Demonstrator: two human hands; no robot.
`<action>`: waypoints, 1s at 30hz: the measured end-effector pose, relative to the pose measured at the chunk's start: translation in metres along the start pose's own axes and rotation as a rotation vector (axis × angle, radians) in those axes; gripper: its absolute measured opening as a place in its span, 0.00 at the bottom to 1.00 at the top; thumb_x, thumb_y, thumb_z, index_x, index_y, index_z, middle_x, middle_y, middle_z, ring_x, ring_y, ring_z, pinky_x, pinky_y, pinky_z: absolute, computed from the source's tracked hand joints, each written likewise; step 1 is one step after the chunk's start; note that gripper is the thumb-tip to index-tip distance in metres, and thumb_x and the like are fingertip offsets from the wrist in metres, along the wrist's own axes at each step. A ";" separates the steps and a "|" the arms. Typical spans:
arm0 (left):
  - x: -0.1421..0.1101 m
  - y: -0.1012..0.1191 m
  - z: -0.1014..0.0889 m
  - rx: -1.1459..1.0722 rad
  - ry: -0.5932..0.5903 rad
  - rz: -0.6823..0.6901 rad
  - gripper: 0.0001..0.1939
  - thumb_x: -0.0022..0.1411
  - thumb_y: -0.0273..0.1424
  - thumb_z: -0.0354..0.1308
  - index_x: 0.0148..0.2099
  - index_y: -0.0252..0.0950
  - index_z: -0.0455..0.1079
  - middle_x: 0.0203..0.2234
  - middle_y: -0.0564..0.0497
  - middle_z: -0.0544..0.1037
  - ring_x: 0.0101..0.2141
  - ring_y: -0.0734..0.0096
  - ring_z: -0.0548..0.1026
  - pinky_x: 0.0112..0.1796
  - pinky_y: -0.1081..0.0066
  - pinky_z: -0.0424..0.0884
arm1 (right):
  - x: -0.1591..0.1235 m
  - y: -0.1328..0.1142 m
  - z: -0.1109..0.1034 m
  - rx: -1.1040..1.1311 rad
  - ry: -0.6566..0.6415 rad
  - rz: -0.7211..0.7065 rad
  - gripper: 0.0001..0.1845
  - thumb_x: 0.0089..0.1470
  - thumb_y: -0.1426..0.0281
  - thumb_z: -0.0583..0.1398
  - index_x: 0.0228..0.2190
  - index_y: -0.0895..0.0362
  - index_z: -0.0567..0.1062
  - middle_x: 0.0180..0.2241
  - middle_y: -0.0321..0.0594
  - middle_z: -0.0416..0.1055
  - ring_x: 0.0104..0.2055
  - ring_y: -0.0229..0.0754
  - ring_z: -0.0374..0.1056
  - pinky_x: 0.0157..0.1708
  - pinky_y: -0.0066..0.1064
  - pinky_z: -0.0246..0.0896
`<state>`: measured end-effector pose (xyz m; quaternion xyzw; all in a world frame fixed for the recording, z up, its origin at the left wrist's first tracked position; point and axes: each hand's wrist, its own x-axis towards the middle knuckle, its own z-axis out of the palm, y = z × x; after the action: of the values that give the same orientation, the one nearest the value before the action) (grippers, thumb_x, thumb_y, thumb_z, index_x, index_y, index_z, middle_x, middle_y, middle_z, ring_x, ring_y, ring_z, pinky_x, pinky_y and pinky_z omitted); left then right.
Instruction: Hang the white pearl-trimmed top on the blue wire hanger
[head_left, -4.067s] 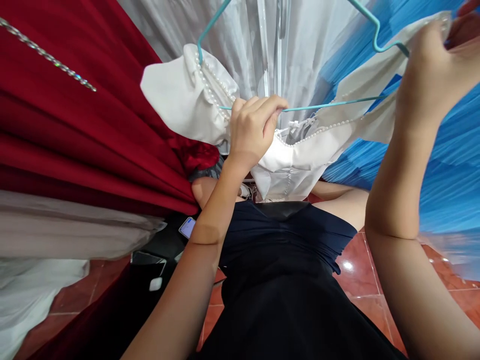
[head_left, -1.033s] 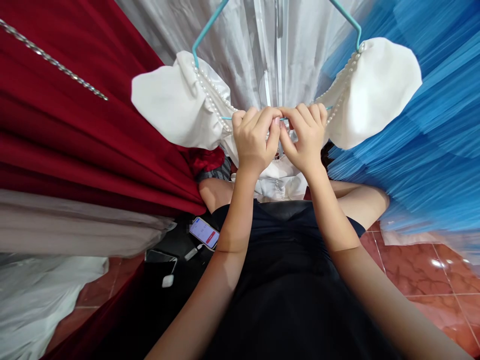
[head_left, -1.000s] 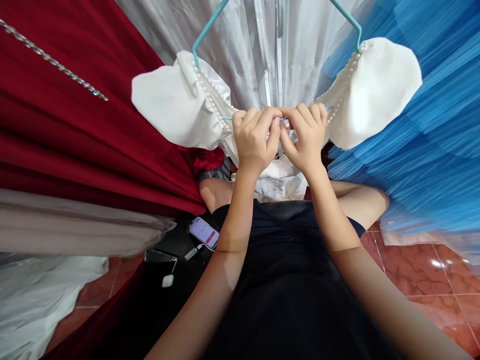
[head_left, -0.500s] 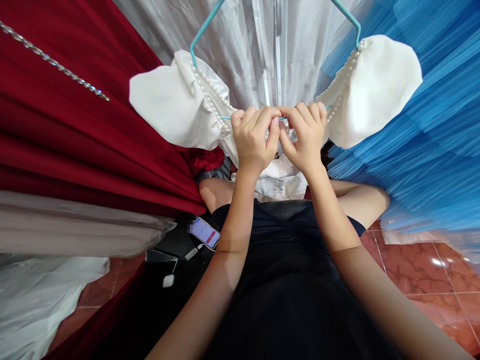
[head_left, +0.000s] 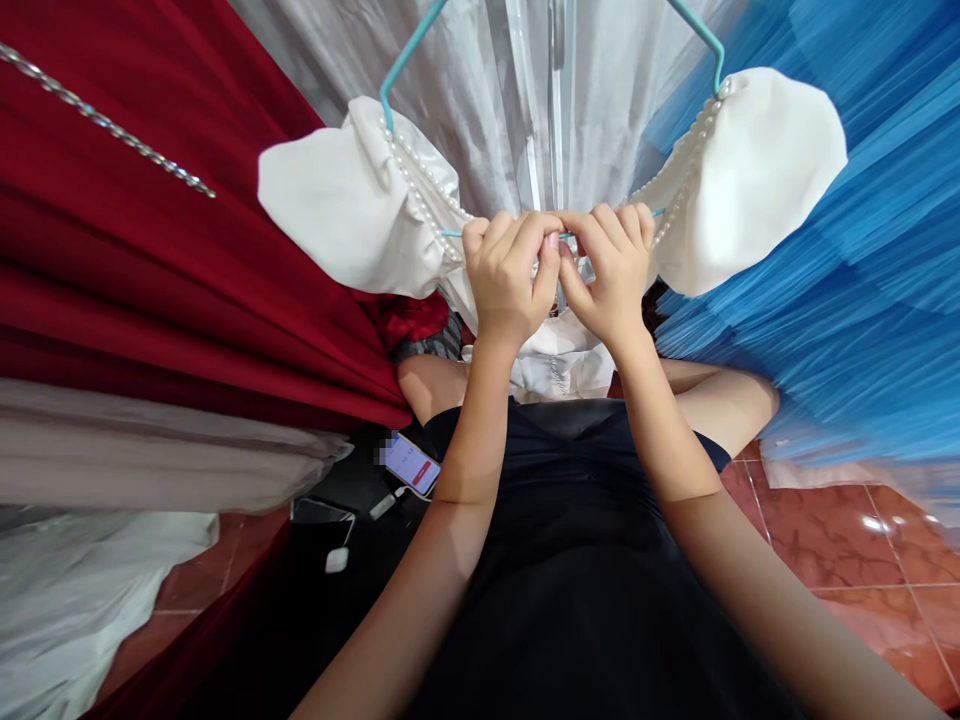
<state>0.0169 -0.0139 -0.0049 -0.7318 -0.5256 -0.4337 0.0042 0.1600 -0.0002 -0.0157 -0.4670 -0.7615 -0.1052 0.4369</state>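
A white dress (head_left: 750,190) with puffed sleeves and pearl-beaded edges hangs on a teal hanger (head_left: 409,62) in front of me. My left hand (head_left: 510,265) has its fingers curled over the dress's upper edge, beside the hanger's lower bar. Mirroring it, my right hand (head_left: 609,262) is closed at the same edge, its index finger meeting the left one. Thumbs point toward each other with a small gap between them. The pinched cloth is mostly hidden under my fingers. Below the hands, the dress's gathered bodice lies toward my lap.
Red fabric (head_left: 150,260) hangs at left, with a jewelled strand (head_left: 112,125) before it. Blue tulle (head_left: 840,330) fills the right side; silvery-white cloth (head_left: 600,90) hangs behind. A lit phone (head_left: 411,463) and a white cable plug (head_left: 337,560) lie on a black surface at my left.
Almost nothing differs; both hands keep their hold. The dress's right sleeve and the hanger have shifted very slightly.
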 end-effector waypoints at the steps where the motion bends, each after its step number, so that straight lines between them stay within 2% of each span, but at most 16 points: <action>1: 0.000 0.000 0.000 -0.002 -0.001 0.000 0.22 0.78 0.48 0.41 0.49 0.48 0.75 0.46 0.44 0.83 0.52 0.45 0.78 0.62 0.43 0.59 | 0.000 0.000 0.000 0.009 -0.004 0.005 0.23 0.73 0.59 0.44 0.49 0.49 0.77 0.36 0.42 0.70 0.46 0.48 0.68 0.57 0.50 0.64; 5: 0.000 -0.002 0.001 -0.005 -0.010 0.001 0.22 0.77 0.52 0.43 0.50 0.50 0.75 0.47 0.45 0.83 0.54 0.44 0.77 0.62 0.44 0.60 | -0.001 0.001 0.001 0.040 -0.031 0.013 0.25 0.74 0.55 0.44 0.51 0.50 0.76 0.38 0.43 0.71 0.48 0.50 0.68 0.58 0.53 0.63; 8: 0.000 -0.003 0.002 0.006 0.006 0.007 0.24 0.76 0.55 0.41 0.49 0.50 0.74 0.46 0.46 0.84 0.54 0.45 0.78 0.61 0.44 0.62 | -0.001 0.001 0.001 0.027 -0.022 0.017 0.26 0.74 0.55 0.43 0.52 0.47 0.76 0.38 0.42 0.72 0.47 0.48 0.68 0.59 0.51 0.63; 11: 0.000 -0.002 0.002 -0.015 0.017 0.003 0.26 0.77 0.55 0.38 0.48 0.50 0.74 0.45 0.47 0.84 0.53 0.47 0.78 0.61 0.44 0.61 | 0.000 0.000 0.001 0.018 -0.010 0.032 0.25 0.74 0.55 0.43 0.52 0.43 0.77 0.37 0.42 0.73 0.46 0.47 0.66 0.58 0.48 0.63; 18: 0.001 0.002 0.000 -0.058 0.008 -0.026 0.25 0.77 0.53 0.39 0.46 0.49 0.74 0.45 0.47 0.85 0.53 0.47 0.78 0.61 0.43 0.59 | -0.001 0.002 0.004 0.067 -0.061 0.082 0.25 0.72 0.50 0.44 0.55 0.38 0.75 0.36 0.42 0.74 0.51 0.50 0.65 0.59 0.51 0.60; 23: 0.000 0.002 0.000 -0.058 0.000 -0.030 0.25 0.77 0.54 0.38 0.46 0.49 0.74 0.46 0.47 0.85 0.53 0.47 0.77 0.61 0.43 0.59 | -0.002 0.002 0.004 0.064 -0.050 0.066 0.27 0.73 0.52 0.42 0.55 0.42 0.76 0.39 0.42 0.75 0.50 0.50 0.66 0.60 0.52 0.61; 27: 0.001 -0.001 0.002 -0.063 -0.013 -0.029 0.27 0.77 0.56 0.38 0.48 0.48 0.73 0.46 0.47 0.85 0.55 0.47 0.76 0.61 0.43 0.57 | -0.001 0.000 0.000 0.042 -0.048 0.061 0.24 0.73 0.53 0.45 0.54 0.41 0.76 0.38 0.42 0.74 0.49 0.50 0.66 0.60 0.51 0.62; 30: 0.001 -0.001 0.002 -0.055 -0.007 -0.015 0.27 0.77 0.55 0.38 0.47 0.47 0.73 0.46 0.47 0.84 0.54 0.48 0.76 0.61 0.43 0.57 | 0.000 -0.002 -0.003 0.028 -0.049 0.037 0.25 0.73 0.56 0.44 0.52 0.46 0.77 0.38 0.43 0.72 0.48 0.50 0.68 0.58 0.52 0.64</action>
<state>0.0174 -0.0122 -0.0063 -0.7294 -0.5190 -0.4453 -0.0210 0.1602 -0.0026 -0.0138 -0.4772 -0.7648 -0.0747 0.4264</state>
